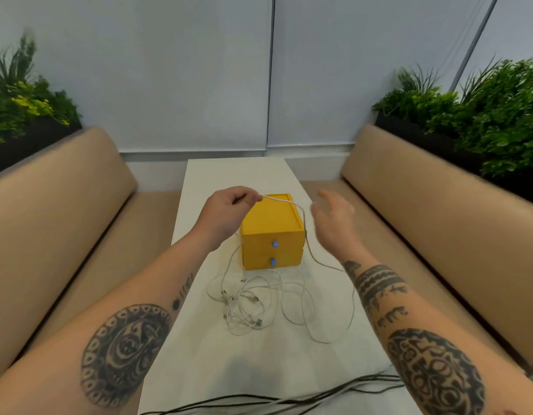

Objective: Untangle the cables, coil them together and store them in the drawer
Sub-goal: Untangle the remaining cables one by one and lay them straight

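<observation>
Above the drawer box (271, 226), left hand (226, 211) pinches cable (281, 200) draping rightward; right hand (334, 220) spread.

Single view, head-mounted, wide-angle. It faces forward and down along the length of the white surface (217, 354), whose near end runs out of the lower edge. The left forearm (124, 324) and right forearm (409, 324) enter from the bottom corners, close to the lens. The yellow drawer box (271, 217) sits mid-frame, near. Padded benches (58, 205) flank both sides, bowed by lens distortion. The far wall (169, 70) fills the upper half.
</observation>
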Action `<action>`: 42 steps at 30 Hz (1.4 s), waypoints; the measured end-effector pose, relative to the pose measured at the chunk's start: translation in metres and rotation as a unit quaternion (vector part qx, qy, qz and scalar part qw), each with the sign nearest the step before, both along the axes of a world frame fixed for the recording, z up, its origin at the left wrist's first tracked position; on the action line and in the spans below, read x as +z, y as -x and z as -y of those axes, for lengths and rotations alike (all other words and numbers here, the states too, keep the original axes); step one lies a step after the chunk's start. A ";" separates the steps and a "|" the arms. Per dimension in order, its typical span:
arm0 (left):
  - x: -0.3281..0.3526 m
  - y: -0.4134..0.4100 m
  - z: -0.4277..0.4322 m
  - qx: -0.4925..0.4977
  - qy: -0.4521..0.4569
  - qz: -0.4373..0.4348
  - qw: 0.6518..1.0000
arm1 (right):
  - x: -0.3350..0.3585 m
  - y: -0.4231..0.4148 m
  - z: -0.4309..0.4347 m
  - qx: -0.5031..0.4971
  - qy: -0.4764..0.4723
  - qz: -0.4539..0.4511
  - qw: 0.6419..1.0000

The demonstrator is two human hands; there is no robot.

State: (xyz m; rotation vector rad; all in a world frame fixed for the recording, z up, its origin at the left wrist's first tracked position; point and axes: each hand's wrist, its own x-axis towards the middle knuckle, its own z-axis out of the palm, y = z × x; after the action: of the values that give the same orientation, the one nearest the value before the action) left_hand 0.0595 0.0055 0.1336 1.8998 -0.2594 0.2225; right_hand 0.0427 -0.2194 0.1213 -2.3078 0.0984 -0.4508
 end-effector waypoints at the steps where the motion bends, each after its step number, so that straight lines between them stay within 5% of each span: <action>1: 0.003 0.000 0.006 -0.009 -0.005 0.006 1.000 | 0.004 0.005 -0.013 0.056 0.014 0.035 0.998; 4: 0.010 -0.001 0.019 -0.021 -0.013 0.017 1.000 | 0.010 0.014 -0.039 0.153 0.076 0.056 0.984; 11: 0.007 0.005 0.005 -0.028 -0.089 0.026 0.995 | 0.032 0.002 -0.042 0.103 0.054 0.071 0.991; 15: -0.004 0.008 -0.017 -0.012 -0.095 0.000 0.995 | 0.061 -0.005 -0.015 0.016 -0.086 0.136 0.987; 19: -0.023 0.009 -0.043 0.028 -0.100 -0.033 0.994 | 0.083 -0.009 0.019 -0.078 -0.258 0.180 0.946; 24: -0.019 0.010 -0.034 0.040 -0.041 -0.039 0.998 | 0.072 0.001 0.034 -0.121 -0.307 0.169 0.929; 29: 0.024 0.012 -0.002 0.035 0.000 0.036 0.999 | 0.048 0.007 0.030 -0.191 -0.103 0.025 0.976; 34: 0.052 0.006 0.023 0.049 -0.031 0.088 0.994 | 0.063 0.033 -0.010 0.001 0.116 0.169 0.979; 38: 0.062 -0.002 0.022 0.161 -0.047 0.164 0.972 | 0.079 0.042 -0.017 0.209 0.206 -0.149 0.944; 42: 0.072 -0.001 0.012 0.159 -0.071 0.174 0.969 | 0.072 0.038 -0.007 0.186 0.154 -0.143 0.960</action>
State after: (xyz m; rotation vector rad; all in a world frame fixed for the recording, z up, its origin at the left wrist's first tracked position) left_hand 0.0606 -0.0062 0.2053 2.0323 -0.2064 0.7770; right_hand 0.0049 -0.2123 0.1934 -2.6060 -0.2816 0.0677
